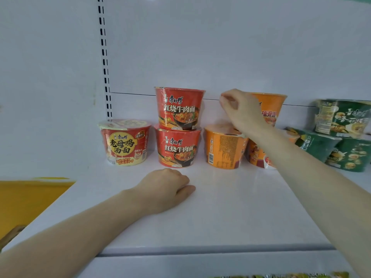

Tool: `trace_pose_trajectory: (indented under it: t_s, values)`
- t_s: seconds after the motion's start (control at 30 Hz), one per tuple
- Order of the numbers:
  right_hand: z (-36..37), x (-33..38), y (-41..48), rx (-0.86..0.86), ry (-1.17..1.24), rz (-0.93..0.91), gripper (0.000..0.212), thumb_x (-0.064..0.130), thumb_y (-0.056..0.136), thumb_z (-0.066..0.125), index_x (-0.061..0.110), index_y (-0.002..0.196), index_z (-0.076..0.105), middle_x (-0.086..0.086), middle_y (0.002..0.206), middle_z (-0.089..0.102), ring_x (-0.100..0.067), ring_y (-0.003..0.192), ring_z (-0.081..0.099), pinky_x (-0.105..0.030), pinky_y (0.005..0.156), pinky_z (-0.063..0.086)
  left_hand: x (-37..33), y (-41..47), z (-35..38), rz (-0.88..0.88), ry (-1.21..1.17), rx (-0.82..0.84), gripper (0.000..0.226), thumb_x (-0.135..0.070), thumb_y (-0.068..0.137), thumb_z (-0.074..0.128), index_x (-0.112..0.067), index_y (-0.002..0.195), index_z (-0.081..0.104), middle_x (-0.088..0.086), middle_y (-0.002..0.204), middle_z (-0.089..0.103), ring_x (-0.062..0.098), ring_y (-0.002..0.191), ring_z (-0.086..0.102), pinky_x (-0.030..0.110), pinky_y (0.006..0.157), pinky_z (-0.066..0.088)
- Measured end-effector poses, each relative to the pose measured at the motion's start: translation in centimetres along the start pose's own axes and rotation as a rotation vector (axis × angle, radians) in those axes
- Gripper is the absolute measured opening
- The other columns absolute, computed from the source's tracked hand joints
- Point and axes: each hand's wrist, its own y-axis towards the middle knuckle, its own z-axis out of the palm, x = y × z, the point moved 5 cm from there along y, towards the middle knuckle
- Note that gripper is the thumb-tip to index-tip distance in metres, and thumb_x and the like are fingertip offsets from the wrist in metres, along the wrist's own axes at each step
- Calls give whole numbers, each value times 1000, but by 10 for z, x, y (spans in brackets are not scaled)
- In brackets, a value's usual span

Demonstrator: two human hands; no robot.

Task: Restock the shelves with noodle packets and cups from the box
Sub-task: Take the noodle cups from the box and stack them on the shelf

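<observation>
Noodle cups stand along the back of a white shelf (220, 207). A red and yellow cup (125, 142) is at the left. Two red cups are stacked beside it, one (179, 108) on top of the other (177, 148). To their right stands an orange cup (224, 146), and behind my arm another orange cup (271, 109) sits on a partly hidden one (256, 155). My right hand (240, 109) hovers in front of the upper orange cup, fingers loosely curled, holding nothing. My left hand (167, 188) rests on the shelf with fingers curled under, in front of the red stack.
Several green noodle cups (341, 117) are stacked at the far right of the shelf. A slotted upright (104, 57) runs up the white back panel at the left. A yellow surface (26, 199) lies beyond the shelf's left edge.
</observation>
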Motion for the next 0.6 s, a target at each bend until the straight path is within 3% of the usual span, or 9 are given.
trace_pose_trajectory:
  t_s: [0.07, 0.17, 0.27, 0.37, 0.43, 0.53, 0.6]
  values:
    - [-11, -5, -13, 0, -29, 19, 25, 17, 94, 47, 4, 108, 64, -7, 112, 65, -20, 108, 56, -14, 76, 29, -5, 0, -6, 73, 38, -73, 82, -59, 76, -4, -14, 102, 60, 3, 103, 63, 23, 99, 58, 33, 81, 47]
    - [-23, -16, -33, 62, -55, 84, 23, 17, 94, 48, 5, 104, 65, -9, 108, 67, -23, 105, 57, -23, 83, 35, -14, -1, -13, 154, 129, -107, 85, -55, 74, -10, -13, 101, 59, 6, 102, 64, 28, 97, 58, 33, 79, 47]
    - [-40, -28, -55, 69, -94, 168, 24, 18, 93, 50, 7, 107, 65, -9, 112, 66, -22, 105, 57, -21, 83, 35, -30, -6, -22, 183, 190, -87, 65, -55, 92, 10, -13, 109, 57, 6, 106, 63, 26, 100, 57, 33, 81, 47]
    - [-58, -40, -79, 88, -129, 254, 24, 15, 92, 51, 5, 110, 64, -11, 116, 65, -26, 108, 58, -26, 87, 38, -55, -16, -30, 220, 175, -81, 49, -48, 97, 23, -17, 121, 52, 3, 113, 61, 24, 105, 56, 34, 85, 46]
    - [-69, -50, -97, 106, -146, 290, 23, 12, 91, 53, 4, 109, 65, -13, 113, 66, -28, 105, 59, -26, 85, 39, -67, -22, -31, 247, 156, -98, 56, -54, 95, 17, -19, 123, 51, 2, 115, 61, 23, 106, 55, 34, 86, 46]
    - [-84, -68, -120, 116, -169, 390, 27, 15, 90, 55, 5, 115, 62, -13, 118, 64, -27, 107, 59, -26, 89, 40, -80, -24, -33, 281, 131, -154, 85, -63, 74, -6, -22, 122, 51, -1, 115, 61, 20, 106, 56, 35, 86, 48]
    - [-93, -77, -129, 112, -174, 423, 29, 17, 90, 56, 4, 116, 61, -12, 119, 63, -26, 107, 58, -23, 87, 38, -85, -24, -35, 275, 99, -184, 84, -64, 75, -4, -22, 122, 52, -2, 115, 62, 20, 107, 56, 35, 86, 48]
